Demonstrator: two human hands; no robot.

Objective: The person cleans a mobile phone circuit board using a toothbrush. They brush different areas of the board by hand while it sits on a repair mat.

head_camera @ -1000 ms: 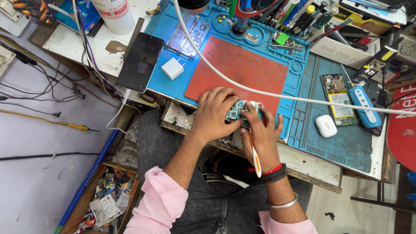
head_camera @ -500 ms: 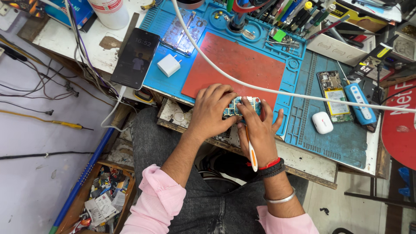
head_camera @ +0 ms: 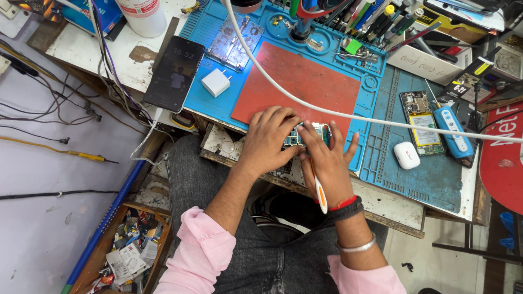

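Cluttered workbench (head_camera: 98,60) with blue mat (head_camera: 381,158), both hands' fingers (head_camera: 283,122) gripping a circuit board (head_camera: 305,135).

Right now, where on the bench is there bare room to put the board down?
The red pad is mostly bare between the white charger plug and the tool holders at the back, crossed only by the white cable. Both hands, left hand and right hand, crowd its near edge. The blue mat below the white earbud case is free.

Both hands largely hide the circuit board (head_camera: 306,134).
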